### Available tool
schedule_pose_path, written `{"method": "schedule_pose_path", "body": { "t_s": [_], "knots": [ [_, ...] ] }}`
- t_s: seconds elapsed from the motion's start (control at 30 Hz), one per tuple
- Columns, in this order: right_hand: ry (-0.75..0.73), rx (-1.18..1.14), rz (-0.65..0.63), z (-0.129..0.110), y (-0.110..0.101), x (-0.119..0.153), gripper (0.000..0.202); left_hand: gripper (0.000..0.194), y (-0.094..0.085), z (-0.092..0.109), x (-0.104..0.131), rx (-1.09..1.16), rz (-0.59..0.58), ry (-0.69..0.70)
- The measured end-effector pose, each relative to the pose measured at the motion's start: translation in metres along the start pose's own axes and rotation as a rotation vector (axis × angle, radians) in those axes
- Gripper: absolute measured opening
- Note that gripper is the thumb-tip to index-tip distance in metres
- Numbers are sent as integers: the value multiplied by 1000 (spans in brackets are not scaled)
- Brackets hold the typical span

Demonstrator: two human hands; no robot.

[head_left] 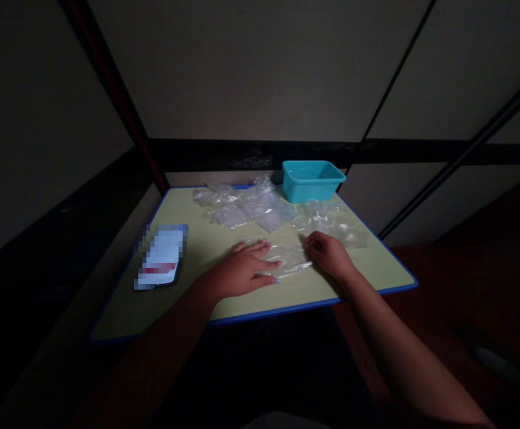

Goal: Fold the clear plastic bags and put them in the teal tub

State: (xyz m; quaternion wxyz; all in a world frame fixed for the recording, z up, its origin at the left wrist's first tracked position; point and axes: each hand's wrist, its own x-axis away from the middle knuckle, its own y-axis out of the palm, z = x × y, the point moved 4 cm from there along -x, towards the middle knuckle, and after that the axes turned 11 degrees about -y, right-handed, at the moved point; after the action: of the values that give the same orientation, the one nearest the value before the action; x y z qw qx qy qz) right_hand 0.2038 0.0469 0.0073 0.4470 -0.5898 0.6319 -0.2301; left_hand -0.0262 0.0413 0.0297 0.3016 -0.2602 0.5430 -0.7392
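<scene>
A clear plastic bag (pixel 289 256) lies flattened on the table in front of me. Across its left part rests my left hand (pixel 244 268), palm down with the fingers spread. At the bag's right end, my right hand (pixel 327 253) has its fingers curled together in a pinch on the plastic edge. More crumpled clear bags (pixel 260 205) are heaped behind my left hand. Another loose group of clear bags (pixel 327 220) lies just beyond my right hand.
A turquoise plastic basket (pixel 311 187) stands at the table's back right corner. On the left side lies a phone (pixel 161 256) with its screen lit. The pale table (pixel 251 304) has a blue rim, and panelled walls stand close behind it and on the left.
</scene>
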Motion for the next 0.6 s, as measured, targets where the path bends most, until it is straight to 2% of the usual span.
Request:
{"method": "schedule_pose_path", "body": {
  "t_s": [0.13, 0.2, 0.33, 0.47, 0.6],
  "knots": [
    [33, 6, 20, 1, 0, 0, 10, 55, -2, 0, -5, -11, 107, -9],
    [30, 7, 16, 1, 1, 0, 10, 54, 1, 0, -10, -44, 123, -15],
    [19, 2, 11, 2, 1, 0, 10, 46, 12, -1, -18, -102, 90, -13],
    [18, -6, 25, 2, 0, 0, 10, 48, 21, -3, -20, -131, 17, -9],
    [16, -7, 34, 1, 0, 1, 9, 52, 22, -3, -18, -136, -37, -10]
  ]
}}
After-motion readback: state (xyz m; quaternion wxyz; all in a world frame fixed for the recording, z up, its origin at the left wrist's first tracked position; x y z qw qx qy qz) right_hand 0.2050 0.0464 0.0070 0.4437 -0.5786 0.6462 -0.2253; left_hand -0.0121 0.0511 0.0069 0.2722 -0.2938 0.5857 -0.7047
